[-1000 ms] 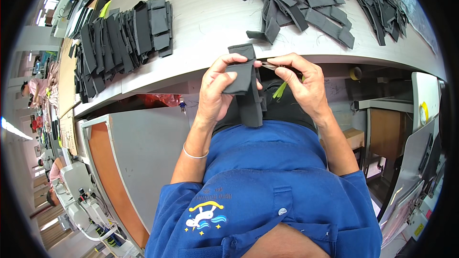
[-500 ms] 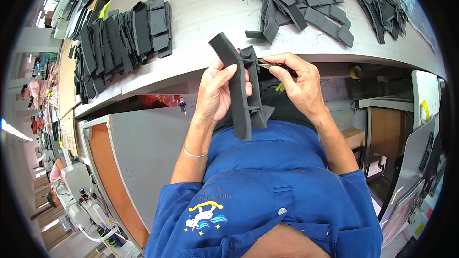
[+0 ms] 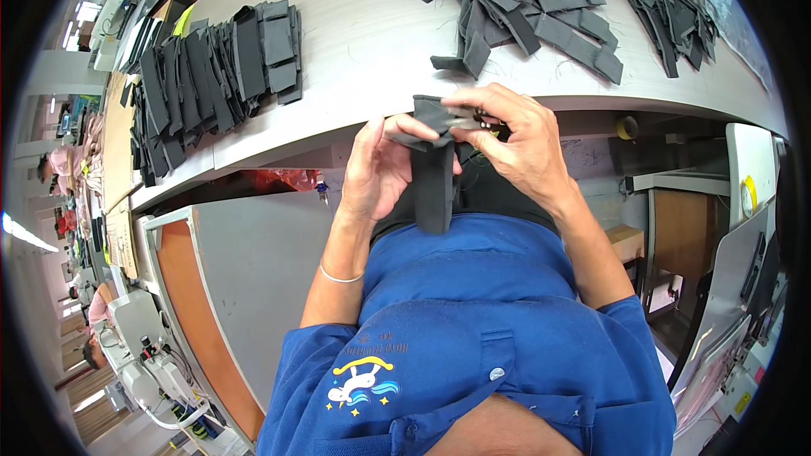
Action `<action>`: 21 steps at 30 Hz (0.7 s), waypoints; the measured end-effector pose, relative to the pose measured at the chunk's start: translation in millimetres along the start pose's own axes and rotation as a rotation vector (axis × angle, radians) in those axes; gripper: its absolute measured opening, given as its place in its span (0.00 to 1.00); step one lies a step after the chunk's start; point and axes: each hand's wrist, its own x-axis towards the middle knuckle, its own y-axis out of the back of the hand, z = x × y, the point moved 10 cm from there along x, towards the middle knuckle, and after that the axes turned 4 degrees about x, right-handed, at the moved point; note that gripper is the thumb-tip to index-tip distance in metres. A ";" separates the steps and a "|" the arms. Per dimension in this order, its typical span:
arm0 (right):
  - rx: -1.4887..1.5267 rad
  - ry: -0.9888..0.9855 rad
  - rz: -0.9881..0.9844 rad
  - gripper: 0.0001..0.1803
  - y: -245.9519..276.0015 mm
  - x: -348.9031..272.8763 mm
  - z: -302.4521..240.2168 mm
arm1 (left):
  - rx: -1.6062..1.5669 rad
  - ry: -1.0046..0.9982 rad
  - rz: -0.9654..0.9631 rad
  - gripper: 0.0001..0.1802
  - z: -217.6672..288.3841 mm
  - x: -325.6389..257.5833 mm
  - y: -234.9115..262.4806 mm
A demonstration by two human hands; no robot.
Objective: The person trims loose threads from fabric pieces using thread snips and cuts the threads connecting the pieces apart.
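Note:
My left hand [image 3: 372, 169] is closed on a dark grey fabric strip [image 3: 433, 190], thumb and fingers pinching its upper part. The strip hangs down in front of my blue shirt, its folded upper end level with the table edge. In my right hand [image 3: 524, 152] is a pair of thread snips [image 3: 463, 121], its metal blades smeared by motion against the upper part of the fabric. Fingers cover most of the snips' handle. Whether the blades touch a thread cannot be made out.
Beyond my hands curves a pale table [image 3: 355, 34]. A row of folded grey strips [image 3: 215, 72] stands at its left; loose heaps of strips [image 3: 532, 8] and more strips [image 3: 655, 8] lie at the right. Below the edge are a grey panel [image 3: 262, 262] and a tape roll [image 3: 628, 128].
The fabric strip has been turned and folded over at the top, and its lower end has risen slightly. My right hand has moved a little left, bringing the snips against the fabric.

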 end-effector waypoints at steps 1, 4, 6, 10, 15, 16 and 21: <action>0.002 0.028 -0.057 0.17 -5.4 0.9 3.3 | 0.043 0.033 0.044 0.24 1.7 -1.4 -1.1; -0.008 0.107 -0.064 0.14 -8.2 3.0 -2.5 | 0.416 -0.032 0.088 0.22 10.9 -3.8 12.8; -0.146 0.140 -0.079 0.14 -9.3 3.9 -3.3 | 0.389 0.042 0.062 0.13 8.5 -5.9 7.0; -0.165 0.146 -0.065 0.12 -8.7 6.5 -2.5 | 0.366 0.059 0.150 0.17 8.2 -3.4 -7.1; 0.293 -0.125 -0.045 0.10 -10.5 5.9 20.3 | 0.339 0.038 0.109 0.30 9.6 -2.0 -9.5; 0.292 -0.119 -0.045 0.10 -9.9 6.4 19.7 | 0.349 0.043 0.109 0.33 9.9 -1.7 -9.4; 0.405 -0.289 -0.104 0.07 -19.0 2.8 31.0 | 0.536 0.052 0.137 0.35 10.7 -3.4 -9.1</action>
